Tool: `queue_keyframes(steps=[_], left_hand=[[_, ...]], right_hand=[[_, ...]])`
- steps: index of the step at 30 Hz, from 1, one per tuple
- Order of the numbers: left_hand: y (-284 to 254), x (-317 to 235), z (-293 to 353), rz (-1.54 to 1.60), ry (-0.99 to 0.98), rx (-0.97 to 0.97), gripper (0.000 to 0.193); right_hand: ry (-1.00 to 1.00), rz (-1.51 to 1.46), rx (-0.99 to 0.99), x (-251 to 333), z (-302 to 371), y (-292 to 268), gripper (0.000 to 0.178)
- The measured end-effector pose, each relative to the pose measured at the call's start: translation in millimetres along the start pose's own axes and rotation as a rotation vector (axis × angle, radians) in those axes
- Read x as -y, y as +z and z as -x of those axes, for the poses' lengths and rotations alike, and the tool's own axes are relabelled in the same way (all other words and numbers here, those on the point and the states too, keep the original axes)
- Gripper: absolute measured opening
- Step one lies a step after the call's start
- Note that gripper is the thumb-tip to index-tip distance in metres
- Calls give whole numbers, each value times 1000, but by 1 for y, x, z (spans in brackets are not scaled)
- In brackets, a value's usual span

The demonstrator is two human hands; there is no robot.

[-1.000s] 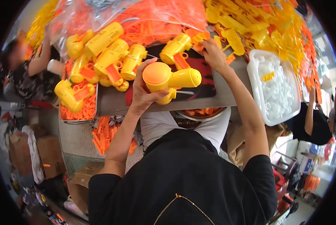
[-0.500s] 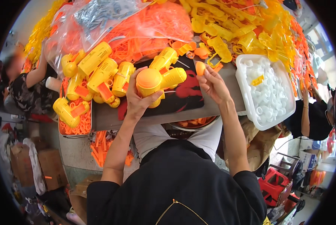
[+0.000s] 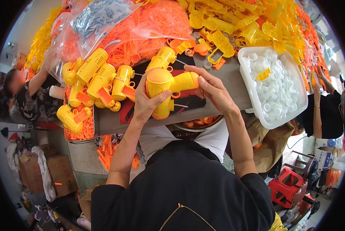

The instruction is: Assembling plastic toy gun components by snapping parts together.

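Note:
My left hand (image 3: 143,102) grips a yellow plastic toy body with a rounded orange cap (image 3: 159,76) on top, and its thumb lies across the front. A yellow tube (image 3: 182,81) sticks out from the toy toward the right. At that tube's end sits a small orange cap (image 3: 195,79), with the fingers of my right hand (image 3: 218,92) closed around it. Just behind is another yellow toy body (image 3: 162,57) with a thin pale stick beside it. Several more yellow bodies (image 3: 101,80), some with orange tabs, lie heaped to the left.
A white tub (image 3: 273,125) of small translucent caps stands at the right. Bagged orange parts (image 3: 157,23) and a heap of yellow shells (image 3: 241,23) fill the back. An orange-filled tray (image 3: 80,134) is at left, and a bowl (image 3: 201,125) sits below the table edge. People work on both sides.
My right hand has moved left with the small orange cap, bringing it from apart onto the tube's end. The toy has shifted slightly in my left hand's grip.

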State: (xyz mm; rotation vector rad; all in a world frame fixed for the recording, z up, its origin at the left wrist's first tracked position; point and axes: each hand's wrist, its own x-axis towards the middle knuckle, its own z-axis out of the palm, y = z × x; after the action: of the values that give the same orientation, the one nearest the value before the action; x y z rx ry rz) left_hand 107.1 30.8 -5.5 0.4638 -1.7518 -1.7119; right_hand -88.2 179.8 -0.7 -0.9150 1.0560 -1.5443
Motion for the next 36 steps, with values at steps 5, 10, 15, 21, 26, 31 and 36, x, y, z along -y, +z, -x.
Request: queue_keyframes(steps=[5, 10, 15, 21, 26, 31, 36], left_hand=[[4, -4, 6, 84, -97, 81, 66], [21, -11, 13, -1, -75, 51, 67], [27, -22, 19, -343, 173, -55, 66], [24, -8, 25, -253, 136, -74, 68], [13, -9, 18, -10, -146, -36, 52], [14, -14, 15, 42, -291, -54, 48], [18, -13, 22, -167, -130, -70, 46]], right_hand=[[-187, -42, 41, 8, -10, 9, 51], [85, -357, -2, 16, -27, 30, 43], [50, -188, -76, 5, -30, 29, 34], [-27, -29, -42, -1, -31, 28, 38], [109, -272, 1, 3, -41, 30, 55], [168, -439, 12, -3, -46, 27, 60], [268, -141, -105, -3, -40, 32, 52]])
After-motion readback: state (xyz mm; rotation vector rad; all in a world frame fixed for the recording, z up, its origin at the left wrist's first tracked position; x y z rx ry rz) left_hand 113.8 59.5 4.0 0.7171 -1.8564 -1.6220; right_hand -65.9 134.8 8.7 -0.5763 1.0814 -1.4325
